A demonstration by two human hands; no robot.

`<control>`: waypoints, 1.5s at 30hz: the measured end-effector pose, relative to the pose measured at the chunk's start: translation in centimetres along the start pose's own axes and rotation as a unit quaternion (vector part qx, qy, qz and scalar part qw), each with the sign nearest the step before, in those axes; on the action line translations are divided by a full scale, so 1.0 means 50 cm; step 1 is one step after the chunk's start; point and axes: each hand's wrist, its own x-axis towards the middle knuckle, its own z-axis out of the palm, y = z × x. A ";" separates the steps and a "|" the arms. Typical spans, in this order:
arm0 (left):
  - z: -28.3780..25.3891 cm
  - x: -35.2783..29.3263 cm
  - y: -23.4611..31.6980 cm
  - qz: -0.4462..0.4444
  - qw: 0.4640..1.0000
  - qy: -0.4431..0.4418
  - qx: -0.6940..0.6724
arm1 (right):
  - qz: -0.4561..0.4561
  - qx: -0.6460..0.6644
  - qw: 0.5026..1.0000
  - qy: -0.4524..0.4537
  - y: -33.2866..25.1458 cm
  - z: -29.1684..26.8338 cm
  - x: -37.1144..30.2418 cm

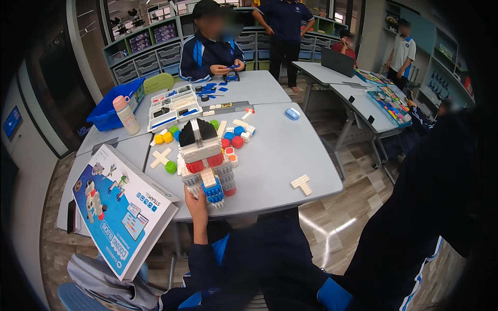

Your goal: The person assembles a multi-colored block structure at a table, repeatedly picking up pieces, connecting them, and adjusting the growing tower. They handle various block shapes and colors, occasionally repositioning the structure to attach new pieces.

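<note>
A block-built figure [202,150], like a toy robot, stands at the near edge of the grey table. It has a black-and-white head, a red band and grey, white and blue bricks below. My left hand [196,207] is closed on its lower left side; the fingertips are partly hidden behind the bricks. My right hand does not show. Loose bricks lie around the figure: a white cross piece [161,158], a green round block [170,167], yellow round blocks [163,138] and a red round block [237,142]. A white T-shaped piece [301,184] lies apart to the right.
A large blue-and-white box [129,212] leans over the table's left edge. Behind are a sorting tray [174,110], a pink-capped bottle [126,115], a blue bin [111,111] and a blue case [292,114]. Across the table, a person [210,52] handles small blue parts.
</note>
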 end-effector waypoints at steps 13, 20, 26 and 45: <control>0.010 -0.003 0.024 -0.004 1.000 -0.001 0.006 | -0.008 0.001 1.000 0.003 -0.002 0.013 0.017; 0.012 0.003 0.025 0.019 1.000 -0.003 0.015 | -0.010 0.004 1.000 0.002 0.001 0.011 0.020; 0.007 0.002 0.015 0.005 1.000 -0.004 0.013 | -0.002 0.003 1.000 0.006 0.004 -0.015 0.000; 0.001 0.001 0.006 0.012 0.999 0.000 0.038 | 0.000 -0.005 1.000 0.011 0.021 -0.030 -0.015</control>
